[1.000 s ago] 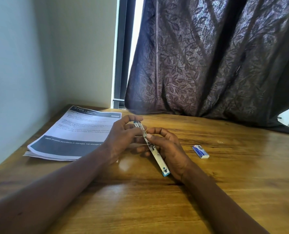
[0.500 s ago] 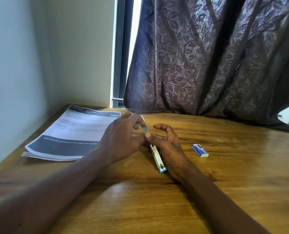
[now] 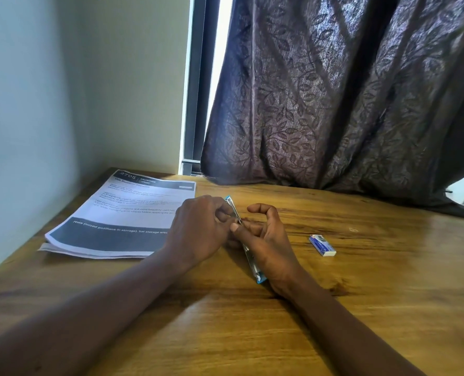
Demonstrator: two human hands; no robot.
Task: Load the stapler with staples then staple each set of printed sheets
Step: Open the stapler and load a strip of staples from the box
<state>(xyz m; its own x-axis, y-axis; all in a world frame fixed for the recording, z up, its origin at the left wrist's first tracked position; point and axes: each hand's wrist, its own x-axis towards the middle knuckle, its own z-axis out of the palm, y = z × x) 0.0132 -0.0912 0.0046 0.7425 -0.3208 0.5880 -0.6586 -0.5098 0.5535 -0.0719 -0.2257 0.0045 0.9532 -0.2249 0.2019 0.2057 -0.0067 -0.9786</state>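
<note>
A slim blue and metal stapler point(image 3: 254, 264) lies opened out flat on the wooden table point(image 3: 361, 294), running from near to far between my hands. My left hand point(image 3: 198, 229) pinches its far arm with curled fingers. My right hand point(image 3: 269, 240) holds the near arm, thumb pressed on the metal channel, index finger arched above it. Any staples in the channel are too small to make out. A stack of printed sheets point(image 3: 117, 215) lies to the left of my hands.
A small blue and white staple box point(image 3: 322, 245) lies on the table right of my right hand. A dark patterned curtain point(image 3: 334, 104) hangs over the table's far edge. A wall point(image 3: 22, 104) borders the table on the left.
My left hand has closed over the far arm of the stapler and come together with my right hand. The stapler's far end has tipped slightly away.
</note>
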